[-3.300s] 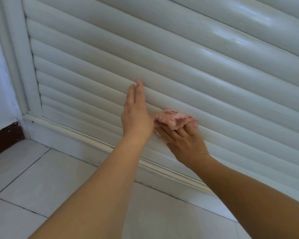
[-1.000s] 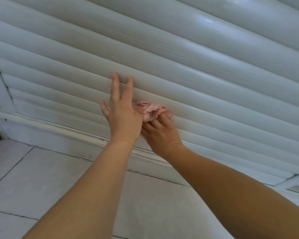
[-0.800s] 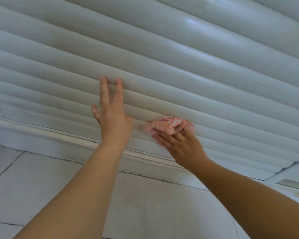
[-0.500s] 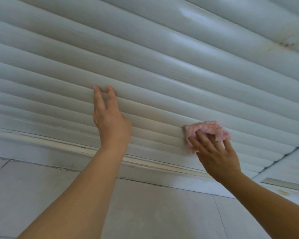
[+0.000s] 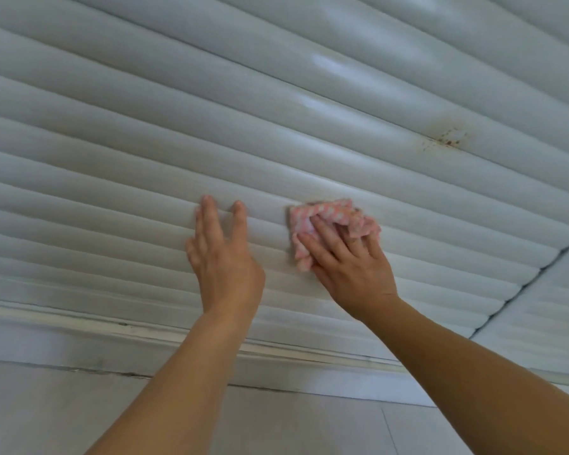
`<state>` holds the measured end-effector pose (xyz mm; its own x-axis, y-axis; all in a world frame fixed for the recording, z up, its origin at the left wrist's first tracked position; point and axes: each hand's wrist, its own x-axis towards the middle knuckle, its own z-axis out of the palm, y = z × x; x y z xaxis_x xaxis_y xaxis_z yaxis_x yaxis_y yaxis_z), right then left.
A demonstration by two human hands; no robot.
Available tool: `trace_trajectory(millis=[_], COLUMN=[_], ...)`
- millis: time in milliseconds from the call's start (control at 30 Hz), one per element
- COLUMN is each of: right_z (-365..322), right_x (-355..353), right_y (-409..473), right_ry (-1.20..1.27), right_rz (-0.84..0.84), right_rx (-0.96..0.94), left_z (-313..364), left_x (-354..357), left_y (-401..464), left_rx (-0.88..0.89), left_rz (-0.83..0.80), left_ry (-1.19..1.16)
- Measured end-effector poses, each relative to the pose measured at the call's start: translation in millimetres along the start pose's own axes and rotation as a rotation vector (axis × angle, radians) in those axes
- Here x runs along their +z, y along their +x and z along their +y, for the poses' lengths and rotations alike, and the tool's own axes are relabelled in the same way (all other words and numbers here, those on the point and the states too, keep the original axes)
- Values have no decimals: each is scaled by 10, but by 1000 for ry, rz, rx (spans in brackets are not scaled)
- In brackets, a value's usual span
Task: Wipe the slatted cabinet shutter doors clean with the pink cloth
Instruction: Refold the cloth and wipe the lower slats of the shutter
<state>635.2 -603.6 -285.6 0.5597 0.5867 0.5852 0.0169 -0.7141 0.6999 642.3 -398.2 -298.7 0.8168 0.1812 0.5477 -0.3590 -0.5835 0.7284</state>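
The white slatted shutter door (image 5: 145,142) fills most of the view. A pink-and-white checked cloth (image 5: 329,213) lies bunched against its lower slats. My right hand (image 5: 352,267) presses the cloth flat on the slats, its fingers spread over it and the fingertips partly buried in the folds. My left hand (image 5: 224,257) rests on the slats a little to the left of the cloth, fingers straight and pointing up, holding nothing.
A rusty brown stain (image 5: 445,141) marks a slat up and to the right of the cloth. A dark gap (image 5: 523,287) separates this door from a second slatted door (image 5: 546,307) at the right. Below run the bottom rail (image 5: 112,330) and pale floor tiles (image 5: 79,415).
My right hand slid the cloth rightward along the slats, away from my left hand, and then up a slat. My view shifted right, bringing the stain and the second door into sight.
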Motion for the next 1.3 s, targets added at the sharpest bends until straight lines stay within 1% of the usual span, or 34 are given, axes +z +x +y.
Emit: trace_trajectory(millis=[67, 133, 200, 300, 367, 400, 433, 533, 600, 667, 767, 833, 900, 1033, 1100, 1133, 1200, 1267, 1300], right_z=[155, 275, 342, 318, 220, 156, 94, -115, -210, -195, 57, 254, 389, 597, 644, 629, 530, 398, 308], right_x=[-30, -58, -81, -82, -110, -131, -170, -276, -288, -288, -242, -194, -193, -302, -358, -372, -372, -368, -364], right_y=[-250, -535, -740, -699, -450, -295, -130, 348, 568, 596, 334, 108, -92, -219, -82, 14, 198, 335, 396], right_ry=[6, 44, 129, 310, 427, 467, 479, 359, 295, 279, 260, 237, 268, 541, 622, 622, 596, 559, 535], right_rz=[-81, -192, -253, -222, -135, -93, -58, -50, -47, -46, -49, -80, -132, -124, -57, -20, 15, 12, 11], right_rx=[122, 254, 501, 911, 1074, 1095, 1061, 779, 640, 586, 506, 561, 695, 1085, 1221, 1250, 1231, 1167, 1099], left_z=[78, 176, 288, 478, 593, 633, 672, 715, 703, 684, 676, 687, 689, 752, 856, 921, 1044, 1211, 1284], left_x=[-9, -24, -37, -36, -13, 4, 21, 41, 40, 42, 17, -8, -34, -89, -120, -134, -146, -165, -181], left_y=[8, 36, 59, 76, 85, 84, 86, 91, 92, 90, 78, 73, 89, 125, 121, 119, 144, 223, 266], left_rx=[2, 41, 77, 29, -35, -62, -78, -99, -103, -96, -91, -90, -94, -154, -117, -76, 13, 89, 121], left_rz=[-18, -22, -53, -128, -160, -168, -170, -175, -163, -144, -142, -147, -162, -203, -185, -174, -169, -184, -191], left_ry=[2, 2, 4, -12, -11, -12, -14, -36, -62, -66, -45, -43, -48, -147, -151, -118, -23, 84, 132])
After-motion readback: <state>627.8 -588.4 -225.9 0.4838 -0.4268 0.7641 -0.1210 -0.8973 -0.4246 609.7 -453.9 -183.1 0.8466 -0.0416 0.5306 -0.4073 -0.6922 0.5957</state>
